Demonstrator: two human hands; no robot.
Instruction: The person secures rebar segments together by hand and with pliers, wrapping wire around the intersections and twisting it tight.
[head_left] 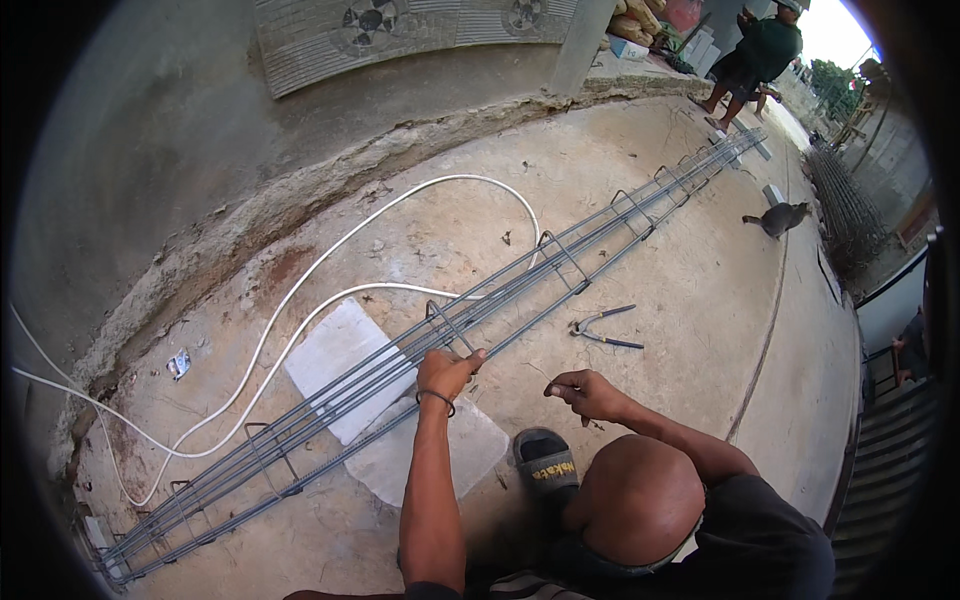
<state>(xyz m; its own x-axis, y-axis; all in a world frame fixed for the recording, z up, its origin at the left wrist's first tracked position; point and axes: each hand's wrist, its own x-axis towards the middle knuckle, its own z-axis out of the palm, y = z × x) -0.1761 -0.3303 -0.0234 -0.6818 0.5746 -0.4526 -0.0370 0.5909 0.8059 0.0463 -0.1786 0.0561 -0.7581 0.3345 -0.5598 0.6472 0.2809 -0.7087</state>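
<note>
Lying under left hand [447, 375]: rebar cage [490, 308]

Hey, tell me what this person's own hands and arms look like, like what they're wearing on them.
Both the left hand and right hand are gloveless. A thin dark band circles the left wrist. The forearms are bare, with dark sleeves higher up.

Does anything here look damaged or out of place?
Yes: what looks like a crumpled wrapper lies on the concrete floor near the wall, like stray litter; the wall's base also looks rough and jagged.
</note>
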